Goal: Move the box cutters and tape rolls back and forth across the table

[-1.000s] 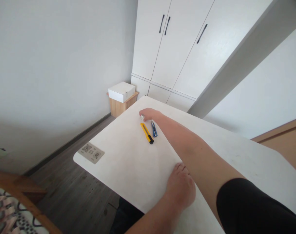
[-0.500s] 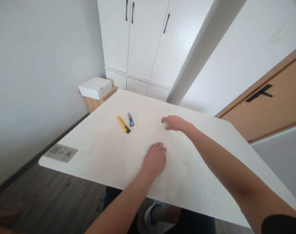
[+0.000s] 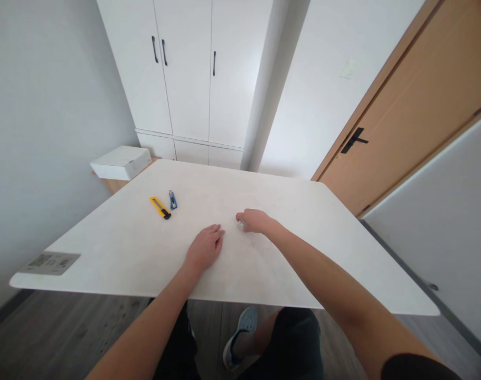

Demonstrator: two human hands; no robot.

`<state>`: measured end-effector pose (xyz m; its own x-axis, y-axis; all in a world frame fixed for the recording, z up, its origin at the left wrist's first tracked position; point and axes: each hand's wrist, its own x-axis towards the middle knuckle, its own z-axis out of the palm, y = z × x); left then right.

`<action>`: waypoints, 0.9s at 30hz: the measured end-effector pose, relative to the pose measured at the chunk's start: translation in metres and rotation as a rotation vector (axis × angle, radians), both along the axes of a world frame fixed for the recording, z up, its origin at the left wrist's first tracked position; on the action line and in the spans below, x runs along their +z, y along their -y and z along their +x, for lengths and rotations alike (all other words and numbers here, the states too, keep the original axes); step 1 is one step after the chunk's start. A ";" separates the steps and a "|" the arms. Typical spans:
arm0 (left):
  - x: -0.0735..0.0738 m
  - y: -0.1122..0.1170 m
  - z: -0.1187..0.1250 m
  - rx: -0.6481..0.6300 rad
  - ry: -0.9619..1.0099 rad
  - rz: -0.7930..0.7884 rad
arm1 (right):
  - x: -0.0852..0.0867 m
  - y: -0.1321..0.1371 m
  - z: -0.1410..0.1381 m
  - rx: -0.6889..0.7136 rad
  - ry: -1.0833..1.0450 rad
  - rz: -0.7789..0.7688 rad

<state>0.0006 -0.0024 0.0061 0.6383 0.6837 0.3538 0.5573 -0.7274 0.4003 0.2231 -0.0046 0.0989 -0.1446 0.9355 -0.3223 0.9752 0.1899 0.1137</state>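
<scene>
My right hand (image 3: 253, 220) is closed around a small whitish object (image 3: 241, 225), low over the white table (image 3: 288, 253) near its middle. Only a bit of that object shows below the fingers, so its kind is unclear. To the left and nearer to me, my left hand (image 3: 205, 246) lies palm down on the tabletop with its fingers stretched forward and nothing visible in it. Farther left lie two box cutters, apart from both hands: a yellow one (image 3: 158, 206) with a black end, and beside it a smaller blue one (image 3: 172, 200).
A label with a printed code (image 3: 52, 263) is stuck at the table's near left corner. Beyond the far left corner, a white box (image 3: 121, 161) rests on a wooden stand. White cabinets (image 3: 188, 79) stand behind the table, and a wooden door (image 3: 398, 105) is at the right.
The view has turned to the right, so things appear farther left. My right hand has come back toward me, still around the small object. My left hand stays flat on the table.
</scene>
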 end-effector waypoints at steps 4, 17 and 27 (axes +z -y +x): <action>0.000 0.000 0.000 -0.001 -0.009 0.010 | -0.010 -0.006 -0.009 0.015 0.007 -0.013; 0.000 -0.001 0.000 0.004 -0.022 0.025 | -0.004 -0.012 -0.011 0.001 -0.009 -0.087; 0.000 -0.001 0.000 -0.006 -0.030 0.018 | -0.013 -0.011 -0.007 0.014 -0.036 -0.048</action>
<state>0.0010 -0.0012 0.0065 0.6533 0.6731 0.3466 0.5643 -0.7381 0.3699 0.2160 0.0060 0.0854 -0.1700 0.9170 -0.3608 0.9757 0.2079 0.0688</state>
